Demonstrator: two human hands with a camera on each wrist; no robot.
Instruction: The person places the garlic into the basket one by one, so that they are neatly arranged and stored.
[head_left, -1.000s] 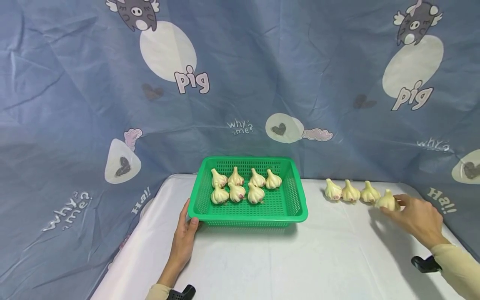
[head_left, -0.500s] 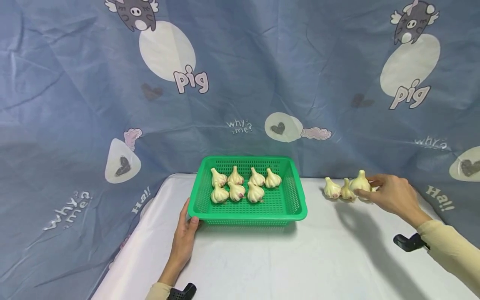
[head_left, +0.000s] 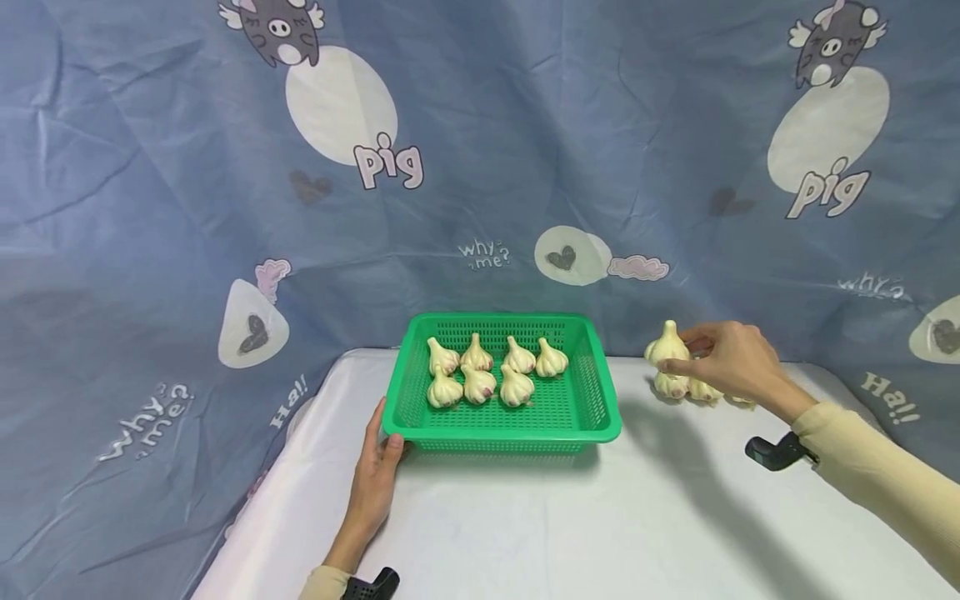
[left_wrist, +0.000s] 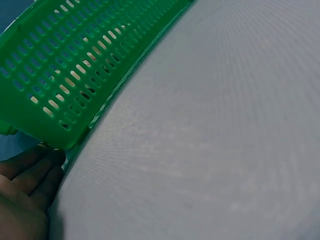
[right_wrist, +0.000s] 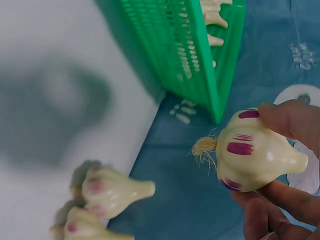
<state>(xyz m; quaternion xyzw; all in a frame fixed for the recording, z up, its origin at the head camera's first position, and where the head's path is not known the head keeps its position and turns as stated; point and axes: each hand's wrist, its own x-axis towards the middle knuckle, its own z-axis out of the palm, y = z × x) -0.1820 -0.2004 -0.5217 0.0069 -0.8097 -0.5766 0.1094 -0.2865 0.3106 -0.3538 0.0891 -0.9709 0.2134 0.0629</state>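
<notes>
In the head view my right hand (head_left: 731, 358) holds a garlic bulb (head_left: 666, 346) between thumb and fingers, lifted over the table. In the right wrist view this bulb (right_wrist: 255, 150) shows purple streaks and stringy roots. Below it, other garlic bulbs (head_left: 671, 386) sit in a row, partly hidden by the hand. A green plastic basket (head_left: 495, 435) stands left of them with several garlic bulbs (head_left: 478, 383) inside. My left hand (head_left: 371, 483) holds the basket's front left corner, thumb at the front and fingers at the side; its fingertips touch the low corner in the left wrist view.
A white cloth (head_left: 540, 533) covers the table. Behind and along the sides hangs a blue printed curtain (head_left: 487, 167). The basket's bare floor (head_left: 551, 408) shows at its right end. Between basket and garlic row lies a stretch of white cloth.
My right hand has lifted the garlic bulb off the right end of the row and carried it left, over the row's left end. My left hand stays at the basket's corner.
</notes>
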